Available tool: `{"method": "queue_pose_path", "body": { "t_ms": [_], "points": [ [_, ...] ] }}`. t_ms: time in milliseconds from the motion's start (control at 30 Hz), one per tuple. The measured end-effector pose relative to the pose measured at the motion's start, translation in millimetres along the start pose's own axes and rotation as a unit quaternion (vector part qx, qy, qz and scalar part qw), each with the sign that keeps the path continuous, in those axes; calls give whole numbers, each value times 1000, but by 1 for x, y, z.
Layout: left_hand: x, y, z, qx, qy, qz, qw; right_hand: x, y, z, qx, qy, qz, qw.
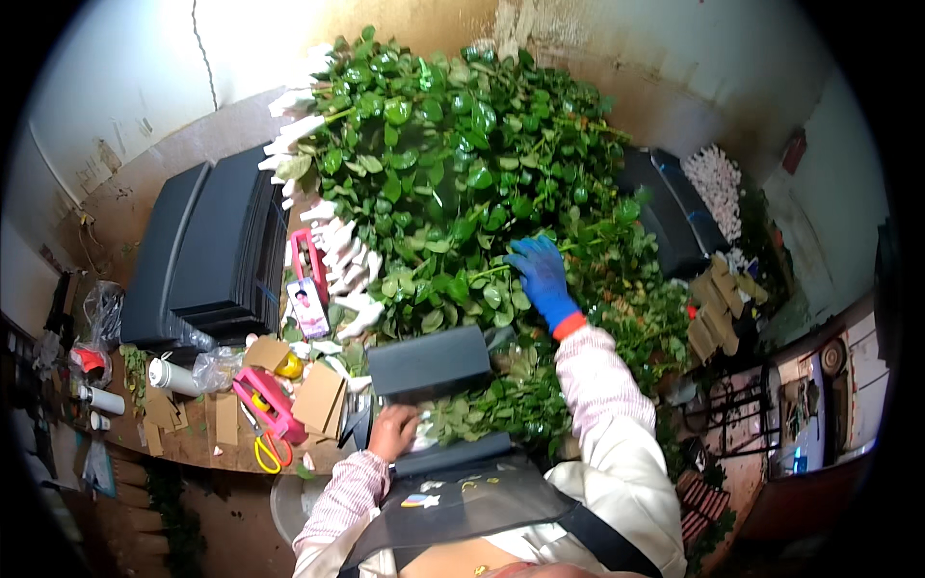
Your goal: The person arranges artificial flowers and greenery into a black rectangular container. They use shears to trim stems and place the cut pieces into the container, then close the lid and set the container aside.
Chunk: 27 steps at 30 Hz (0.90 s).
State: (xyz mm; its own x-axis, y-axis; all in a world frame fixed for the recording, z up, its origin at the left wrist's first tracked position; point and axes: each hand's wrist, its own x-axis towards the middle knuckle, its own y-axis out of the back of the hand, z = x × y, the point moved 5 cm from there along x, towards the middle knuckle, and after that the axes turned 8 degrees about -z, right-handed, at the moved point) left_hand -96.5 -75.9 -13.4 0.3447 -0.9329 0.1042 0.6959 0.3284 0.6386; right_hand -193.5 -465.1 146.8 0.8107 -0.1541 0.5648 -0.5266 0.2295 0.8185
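As gloved fingers [527, 249] touch stem [489, 271], bottle [174, 377], bag [217, 370]

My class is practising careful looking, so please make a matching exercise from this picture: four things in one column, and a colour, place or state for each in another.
Column 1
1. Right hand
2. Left hand
3. Scissors
4. Stack of sheets

Column 2
A. Yellow and red handles
B. Bare, without a glove
C. Dark grey, at the left of the table
D. Blue-gloved, at the green leaves

Right pairs: 1-D, 2-B, 3-A, 4-C
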Motion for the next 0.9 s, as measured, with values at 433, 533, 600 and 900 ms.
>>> {"method": "queue_pose_path", "body": {
  "t_ms": [433, 533, 600, 900],
  "points": [
    [3, 10, 12, -29, 19, -13, 999, -4, -83, -3, -6, -100, -331, 938],
    [2, 9, 10, -42, 36, -15, 998, -6, -101, -45, -14, -115, -473, 873],
    [5, 6, 13, -44, 31, -24, 998, -42, -131, -45, -53, -42, -414, 908],
    [4, 6, 7, -55, 26, 0, 998, 53, 48, -66, 81, -32, -48, 995]
  ]
}}
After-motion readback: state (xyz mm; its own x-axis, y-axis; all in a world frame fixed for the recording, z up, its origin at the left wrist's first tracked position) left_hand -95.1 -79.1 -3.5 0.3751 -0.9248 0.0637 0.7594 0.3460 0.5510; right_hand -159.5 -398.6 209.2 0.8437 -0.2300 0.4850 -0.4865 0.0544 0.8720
